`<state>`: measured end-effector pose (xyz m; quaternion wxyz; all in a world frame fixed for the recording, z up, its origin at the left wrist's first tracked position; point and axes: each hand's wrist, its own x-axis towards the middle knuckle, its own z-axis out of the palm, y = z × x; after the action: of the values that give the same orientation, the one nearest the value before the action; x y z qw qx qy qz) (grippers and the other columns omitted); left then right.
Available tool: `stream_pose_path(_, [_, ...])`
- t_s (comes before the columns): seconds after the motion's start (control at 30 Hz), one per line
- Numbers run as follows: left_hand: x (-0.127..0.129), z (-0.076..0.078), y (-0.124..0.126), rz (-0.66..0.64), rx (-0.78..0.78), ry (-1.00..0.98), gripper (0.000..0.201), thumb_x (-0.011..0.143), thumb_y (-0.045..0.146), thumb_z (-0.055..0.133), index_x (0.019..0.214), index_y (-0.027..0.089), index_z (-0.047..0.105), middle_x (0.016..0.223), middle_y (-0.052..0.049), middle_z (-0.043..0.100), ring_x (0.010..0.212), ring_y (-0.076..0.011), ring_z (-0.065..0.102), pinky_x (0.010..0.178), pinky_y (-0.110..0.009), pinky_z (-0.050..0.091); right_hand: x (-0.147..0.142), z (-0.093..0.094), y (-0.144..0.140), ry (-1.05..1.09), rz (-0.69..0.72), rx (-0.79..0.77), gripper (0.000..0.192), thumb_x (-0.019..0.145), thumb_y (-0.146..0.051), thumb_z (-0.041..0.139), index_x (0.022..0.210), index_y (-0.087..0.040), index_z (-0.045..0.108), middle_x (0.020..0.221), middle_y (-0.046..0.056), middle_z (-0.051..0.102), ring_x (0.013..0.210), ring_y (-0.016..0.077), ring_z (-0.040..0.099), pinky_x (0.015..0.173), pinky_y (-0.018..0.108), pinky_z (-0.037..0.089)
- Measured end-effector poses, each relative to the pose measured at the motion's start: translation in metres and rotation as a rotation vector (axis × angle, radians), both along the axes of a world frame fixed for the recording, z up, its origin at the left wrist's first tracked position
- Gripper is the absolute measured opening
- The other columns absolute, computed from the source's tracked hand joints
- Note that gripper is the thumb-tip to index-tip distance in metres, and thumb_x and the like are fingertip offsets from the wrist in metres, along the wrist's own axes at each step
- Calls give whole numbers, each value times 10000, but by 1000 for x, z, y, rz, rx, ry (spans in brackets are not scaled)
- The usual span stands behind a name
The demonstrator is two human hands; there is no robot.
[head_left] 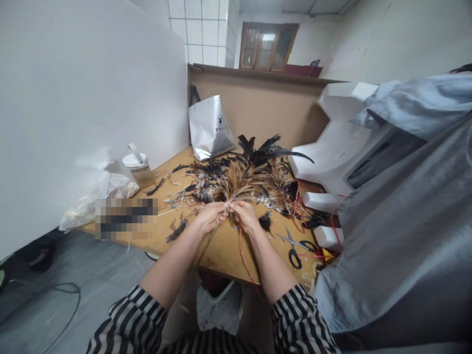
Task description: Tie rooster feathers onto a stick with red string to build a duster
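Both hands meet over the middle of the table. My left hand [213, 217] is closed in a pinch at the bound base of a bunch of brown feathers [238, 179]. Right beside it, my right hand [243, 215] pinches the same base, its fingers nearly touching the left ones. The feathers fan out away from me. A red string [242, 250] hangs from below the hands and crosses the table's front edge. What exactly lies between the fingertips is partly hidden. To the right of my right hand are open scissors [293, 244] with black handles.
Loose feathers and dark plumes [258, 150] cover the back of the table [221, 250]. Behind stands a silver bag [212, 128]. At left are a lidded jar [140, 169] and a plastic bag [103, 189]. A white machine [332, 137] and grey cloth [405, 221] bound the right side.
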<state>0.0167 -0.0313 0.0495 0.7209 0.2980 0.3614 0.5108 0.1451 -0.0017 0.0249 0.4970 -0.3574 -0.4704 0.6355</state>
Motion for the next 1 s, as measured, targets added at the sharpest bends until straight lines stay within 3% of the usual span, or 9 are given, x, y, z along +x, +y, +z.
stream_pose_path(0.1, [-2, -2, -3, 51, 78, 69, 147, 643, 168, 694, 726, 54, 650, 595, -53, 573, 414, -16, 390, 348, -120, 213, 3, 1, 1, -145, 0, 173, 208, 598, -327, 686, 708, -151, 678, 619, 13, 648, 542, 103, 544, 562, 224, 414])
stream_pose_path(0.2, [-1, -5, -4, 163, 154, 147, 226, 614, 239, 719, 746, 65, 659, 556, -34, 561, 412, -23, 390, 358, -128, 219, 5, 6, 0, -313, -20, 356, 216, 667, -334, 622, 778, -164, 698, 732, 39, 681, 667, 145, 586, 673, 264, 433])
stream_pose_path(0.3, [0, -9, -5, 261, 142, 175, 239, 603, 252, 724, 737, 68, 654, 524, -21, 549, 399, -24, 382, 357, -132, 223, 6, 5, 0, -471, -81, 407, 229, 700, -339, 564, 732, -151, 689, 705, 43, 670, 631, 141, 564, 625, 255, 423])
stream_pose_path(0.4, [-2, -15, -4, 285, 78, 132, 200, 619, 220, 713, 726, 66, 643, 534, -25, 553, 402, -25, 389, 359, -128, 237, 5, 0, 1, -600, -120, 341, 249, 685, -365, 557, 610, -143, 642, 546, 2, 589, 504, 101, 474, 508, 220, 363])
stream_pose_path(0.5, [-6, -19, -4, 234, -16, 54, 114, 651, 148, 679, 715, 66, 632, 551, -30, 554, 404, -21, 390, 356, -119, 249, 3, -1, 1, -518, -86, 230, 249, 648, -389, 595, 600, -145, 615, 494, -25, 533, 450, 80, 412, 465, 209, 323])
stream_pose_path(0.63, [-6, -22, -3, 177, -72, -51, 25, 687, 74, 624, 710, 64, 622, 563, -28, 537, 420, -20, 405, 359, -103, 269, 0, 6, -3, -253, -35, 156, 242, 602, -386, 656, 626, -148, 619, 590, 4, 603, 513, 97, 481, 531, 224, 380])
stream_pose_path(0.73, [-3, -21, -4, 152, -72, -112, 28, 693, 49, 606, 716, 63, 615, 570, -18, 520, 419, -16, 403, 354, -99, 269, -4, 11, -8, -195, -51, 222, 231, 620, -378, 653, 621, -150, 616, 627, 22, 626, 566, 115, 520, 587, 239, 408])
stream_pose_path(1.0, [3, -4, -2, 185, -78, -207, 95, 746, 10, 503, 727, 48, 588, 561, -15, 483, 415, -18, 398, 340, -97, 250, -9, 13, -19, -279, -175, 395, 232, 703, -380, 583, 658, -156, 623, 583, 3, 576, 509, 94, 444, 502, 215, 352])
